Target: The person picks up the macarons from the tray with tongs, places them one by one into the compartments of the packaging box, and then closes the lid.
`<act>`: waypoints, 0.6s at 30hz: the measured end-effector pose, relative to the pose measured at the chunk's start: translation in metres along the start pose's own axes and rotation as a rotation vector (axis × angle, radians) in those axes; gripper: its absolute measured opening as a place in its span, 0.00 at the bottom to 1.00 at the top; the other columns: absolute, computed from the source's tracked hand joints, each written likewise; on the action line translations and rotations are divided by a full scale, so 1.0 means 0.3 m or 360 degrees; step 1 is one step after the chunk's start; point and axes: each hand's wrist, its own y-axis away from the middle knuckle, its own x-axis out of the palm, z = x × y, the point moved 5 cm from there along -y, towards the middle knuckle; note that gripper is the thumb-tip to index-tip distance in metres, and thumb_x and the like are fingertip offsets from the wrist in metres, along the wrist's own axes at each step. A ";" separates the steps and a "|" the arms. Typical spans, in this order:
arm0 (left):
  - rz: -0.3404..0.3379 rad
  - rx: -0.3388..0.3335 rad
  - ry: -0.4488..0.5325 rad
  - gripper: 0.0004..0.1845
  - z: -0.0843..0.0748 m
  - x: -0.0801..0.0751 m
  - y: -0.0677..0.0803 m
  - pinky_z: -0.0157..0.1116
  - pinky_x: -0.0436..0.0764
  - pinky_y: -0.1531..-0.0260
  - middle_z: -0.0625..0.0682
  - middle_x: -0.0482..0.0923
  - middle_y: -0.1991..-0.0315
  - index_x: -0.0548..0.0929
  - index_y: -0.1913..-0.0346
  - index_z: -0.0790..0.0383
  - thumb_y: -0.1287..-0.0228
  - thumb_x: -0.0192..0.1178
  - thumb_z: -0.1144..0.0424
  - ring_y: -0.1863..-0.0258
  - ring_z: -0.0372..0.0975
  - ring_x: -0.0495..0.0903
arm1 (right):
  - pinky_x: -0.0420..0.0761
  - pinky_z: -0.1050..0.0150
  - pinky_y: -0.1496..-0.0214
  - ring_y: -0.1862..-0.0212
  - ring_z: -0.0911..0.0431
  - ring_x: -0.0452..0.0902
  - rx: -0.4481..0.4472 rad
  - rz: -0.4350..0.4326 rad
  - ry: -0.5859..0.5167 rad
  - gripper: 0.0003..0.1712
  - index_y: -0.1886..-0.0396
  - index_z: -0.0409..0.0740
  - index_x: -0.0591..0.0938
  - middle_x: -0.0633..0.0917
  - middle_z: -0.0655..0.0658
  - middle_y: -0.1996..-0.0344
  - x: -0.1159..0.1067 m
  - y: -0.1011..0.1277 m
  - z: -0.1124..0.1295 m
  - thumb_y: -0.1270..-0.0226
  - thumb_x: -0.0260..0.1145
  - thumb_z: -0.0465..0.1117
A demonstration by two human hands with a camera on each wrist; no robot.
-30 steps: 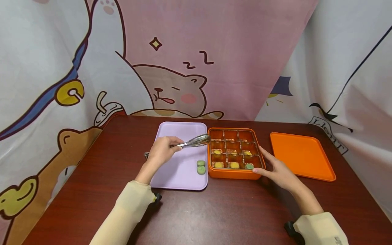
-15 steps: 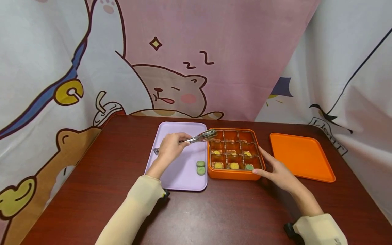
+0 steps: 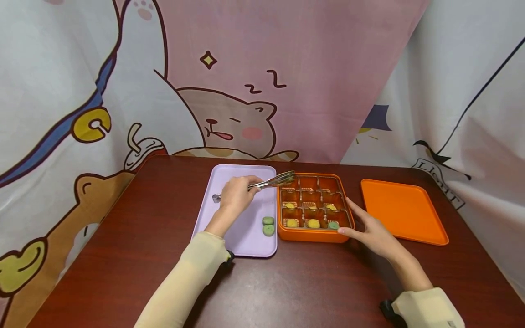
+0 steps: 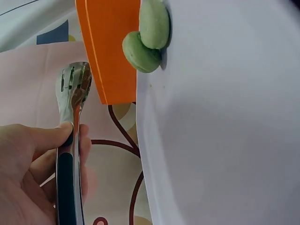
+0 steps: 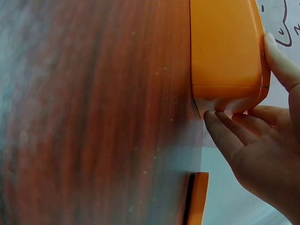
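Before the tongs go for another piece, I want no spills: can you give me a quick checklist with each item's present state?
1. Left hand grips the tongs: ok.
2. Tongs carry nothing: ok.
3. Right hand steadies the orange box at its near right corner: ok.
4. Two green pieces lie on the purple tray, reachable: ok.
5. Free compartments in the box's far row: ok.
6. Orange lid lies aside, clear of the box: ok.

Left hand (image 3: 236, 196) carried tongs (image 3: 268, 183) farther over orange box (image 3: 313, 233).
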 end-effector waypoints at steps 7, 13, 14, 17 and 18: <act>0.0010 0.0028 -0.0110 0.12 -0.018 0.008 -0.004 0.42 0.74 0.76 0.47 0.86 0.65 0.86 0.55 0.40 0.44 0.66 0.54 0.70 0.47 0.83 | 0.57 0.29 0.42 0.32 0.30 0.51 -0.0012 -0.0006 -0.0001 0.52 0.24 0.51 0.45 0.53 0.32 0.28 0.004 0.002 0.001 0.39 0.66 0.54; 0.0015 -0.0037 -0.0067 0.17 -0.015 -0.005 0.001 0.43 0.75 0.75 0.53 0.86 0.63 0.83 0.49 0.42 0.44 0.67 0.54 0.72 0.48 0.82 | 0.57 0.29 0.42 0.32 0.29 0.50 -0.0005 0.0004 -0.0012 0.52 0.24 0.52 0.45 0.53 0.33 0.28 0.003 0.001 0.004 0.39 0.66 0.53; 0.0021 -0.0047 -0.0055 0.18 -0.015 -0.012 0.004 0.44 0.76 0.74 0.53 0.86 0.63 0.83 0.49 0.42 0.44 0.67 0.53 0.71 0.48 0.82 | 0.56 0.29 0.42 0.32 0.29 0.50 -0.0002 0.0007 -0.0013 0.52 0.24 0.52 0.45 0.52 0.33 0.28 0.002 0.001 0.004 0.39 0.66 0.54; 0.0050 -0.0069 -0.0012 0.20 -0.009 -0.032 0.015 0.45 0.77 0.70 0.54 0.86 0.60 0.82 0.47 0.43 0.45 0.67 0.53 0.66 0.49 0.83 | 0.56 0.29 0.42 0.31 0.30 0.50 0.0002 0.0013 -0.0022 0.53 0.24 0.52 0.45 0.52 0.33 0.28 0.002 0.001 0.004 0.39 0.66 0.54; 0.0063 -0.0067 0.0006 0.20 -0.005 -0.038 0.020 0.45 0.77 0.69 0.54 0.85 0.59 0.82 0.47 0.43 0.45 0.67 0.53 0.65 0.49 0.83 | 0.56 0.29 0.42 0.31 0.30 0.49 0.0004 0.0014 -0.0023 0.53 0.24 0.52 0.45 0.52 0.33 0.28 0.002 0.000 0.003 0.39 0.66 0.54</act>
